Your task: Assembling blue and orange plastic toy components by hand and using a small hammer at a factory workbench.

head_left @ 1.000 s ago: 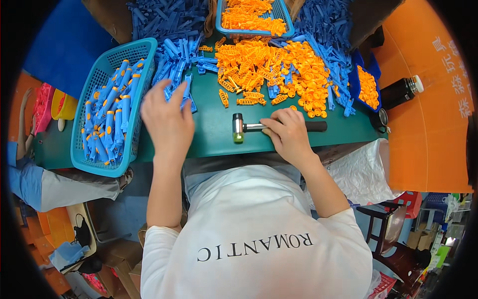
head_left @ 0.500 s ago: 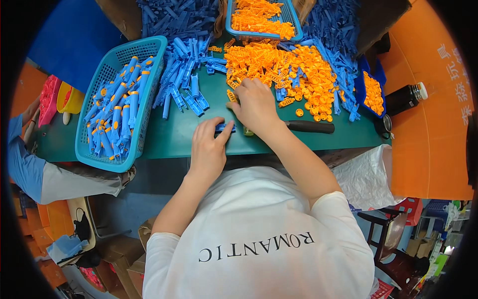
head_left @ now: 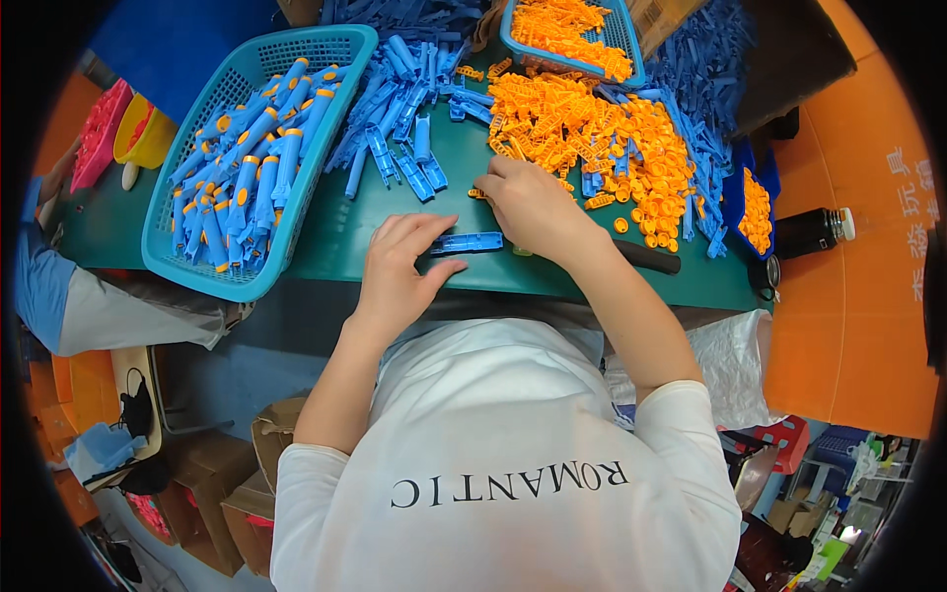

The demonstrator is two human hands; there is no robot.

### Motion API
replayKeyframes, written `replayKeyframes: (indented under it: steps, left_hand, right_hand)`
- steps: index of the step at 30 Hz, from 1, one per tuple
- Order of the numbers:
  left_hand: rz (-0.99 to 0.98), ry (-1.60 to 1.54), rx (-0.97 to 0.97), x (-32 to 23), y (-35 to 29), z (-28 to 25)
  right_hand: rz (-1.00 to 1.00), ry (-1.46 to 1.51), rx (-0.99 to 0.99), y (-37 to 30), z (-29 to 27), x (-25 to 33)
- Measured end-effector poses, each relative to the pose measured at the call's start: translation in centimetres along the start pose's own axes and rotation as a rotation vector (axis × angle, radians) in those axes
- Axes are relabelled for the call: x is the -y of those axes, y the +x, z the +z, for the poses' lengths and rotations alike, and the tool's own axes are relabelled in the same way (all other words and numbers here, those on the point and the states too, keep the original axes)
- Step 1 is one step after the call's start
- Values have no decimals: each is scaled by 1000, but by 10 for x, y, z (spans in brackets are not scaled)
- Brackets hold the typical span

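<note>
A hollow blue half-shell lies on the green table, open side up. My left hand is around its left end, thumb and fingers apart on either side, not gripping it. To the right, in front of the orange pile, my right hand is closed with bent fingers. A small orange slotted piece shows at its thumb tip and looks pinched; the fingers partly hide it. Beyond lie many orange slotted pieces and round orange caps. A dark-handled tool is partly under my right forearm.
At left stands a blue basket of blue tubes with orange ends. Loose blue shells lie beside it. Another basket of orange pieces is at the back, a small blue bin and black bottle at right. A co-worker's arm shows far left.
The view has shifted. My left hand has opened wider and uncovered more of the blue half-shell. My right hand has come away from the pile's edge, the orange piece at its thumb.
</note>
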State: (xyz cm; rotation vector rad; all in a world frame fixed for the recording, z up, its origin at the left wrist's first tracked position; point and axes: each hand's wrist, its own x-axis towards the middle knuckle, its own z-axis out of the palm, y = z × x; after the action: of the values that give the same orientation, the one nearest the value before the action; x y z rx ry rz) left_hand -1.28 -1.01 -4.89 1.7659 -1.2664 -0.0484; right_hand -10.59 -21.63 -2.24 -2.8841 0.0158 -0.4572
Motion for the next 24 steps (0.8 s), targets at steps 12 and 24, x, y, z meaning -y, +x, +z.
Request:
replayKeyframes:
  steps: [12,24]
  left_hand:
    - [-398,-940,-139,-11,1,1]
    - [-14,-438,-57,-10,-1,-10]
  right_hand:
    - [215,870,-184,-20,-15,46]
    - [60,775,-190,-33,-25,41]
